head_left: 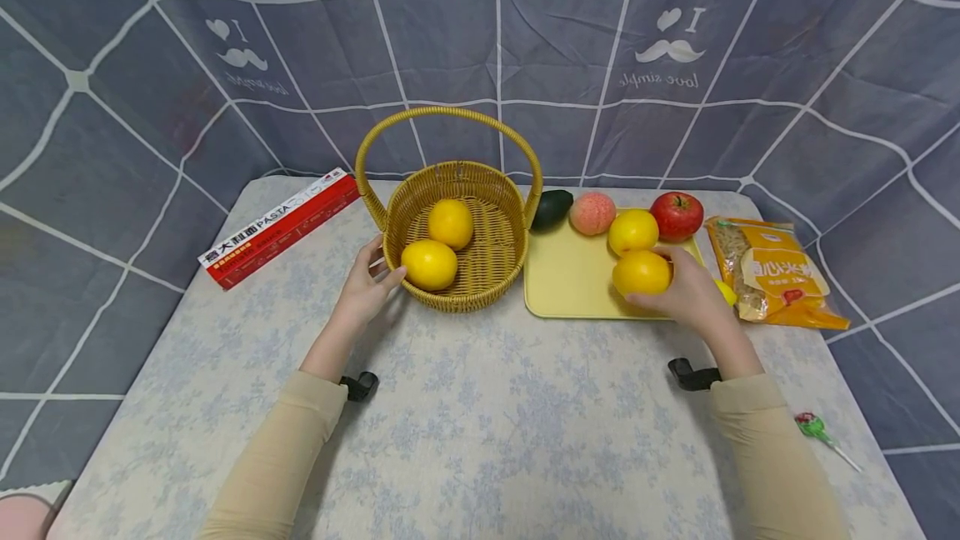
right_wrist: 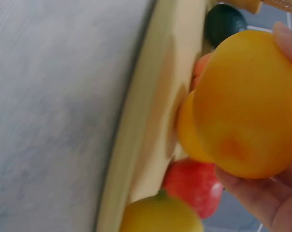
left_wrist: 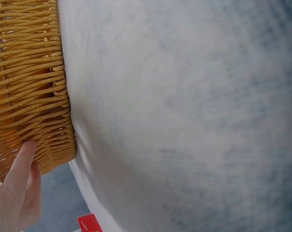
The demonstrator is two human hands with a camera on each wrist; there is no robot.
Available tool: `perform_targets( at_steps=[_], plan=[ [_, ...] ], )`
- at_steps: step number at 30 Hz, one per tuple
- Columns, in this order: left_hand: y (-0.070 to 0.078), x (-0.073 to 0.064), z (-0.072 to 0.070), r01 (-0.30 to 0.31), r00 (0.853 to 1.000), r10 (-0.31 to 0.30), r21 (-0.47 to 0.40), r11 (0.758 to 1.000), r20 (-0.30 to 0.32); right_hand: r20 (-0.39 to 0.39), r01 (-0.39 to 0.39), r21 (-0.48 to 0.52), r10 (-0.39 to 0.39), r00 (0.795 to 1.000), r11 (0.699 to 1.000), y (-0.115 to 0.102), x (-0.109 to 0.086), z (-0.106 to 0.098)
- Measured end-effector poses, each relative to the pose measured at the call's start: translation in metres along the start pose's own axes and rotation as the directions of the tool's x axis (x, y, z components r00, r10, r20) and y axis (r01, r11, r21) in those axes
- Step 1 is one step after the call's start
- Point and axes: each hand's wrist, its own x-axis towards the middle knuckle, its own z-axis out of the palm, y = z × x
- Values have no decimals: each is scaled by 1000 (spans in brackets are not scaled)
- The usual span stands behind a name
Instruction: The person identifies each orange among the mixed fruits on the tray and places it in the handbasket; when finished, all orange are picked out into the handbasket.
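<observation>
My right hand (head_left: 688,288) grips a yellow-orange oval fruit (head_left: 642,273) above the right part of the pale yellow tray (head_left: 566,273). In the right wrist view the same fruit (right_wrist: 250,104) covers much of the tray's contents. At the left side of the wicker basket (head_left: 491,261), my left hand (head_left: 365,286) touches the outer wall, thumb in front and the other fingers partly hidden behind. The left wrist view shows a straight finger (left_wrist: 21,166) against the weave. Inside the basket lie two yellow fruits, a rounder one (head_left: 451,225) and an oval one (head_left: 429,265).
Around the tray are a dark green avocado-like fruit (head_left: 551,210), a peach (head_left: 592,213), another yellow fruit (head_left: 633,232), a red apple (head_left: 677,216) and a bright yellow fruit (head_left: 725,292). A snack bag (head_left: 776,273), a lollipop (head_left: 817,427) and a pasta box (head_left: 281,227) lie outward. The basket's handle (head_left: 450,111) stands upright.
</observation>
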Motion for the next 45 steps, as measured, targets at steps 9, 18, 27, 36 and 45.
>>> perform_targets(
  at_steps=[9,18,27,36,45],
  plan=[
    [3,1,1,14,1000,-14,1,1000,-5,-98,33,175,-16,995,984,-20,1,5],
    [3,1,2,8,1000,-8,-7,1000,7,-130,54,422,2,991,905,-48,11,21],
    [2,2,1,11,1000,-11,-1,1000,-9,-113,123,631,-66,991,766,-87,24,40],
    [3,0,1,11,1000,-11,6,1000,-4,-95,171,649,-144,985,742,-122,39,61],
    [2,0,1,8,1000,-8,4,1000,-6,-93,192,579,-169,981,793,-149,56,87]
  ],
)
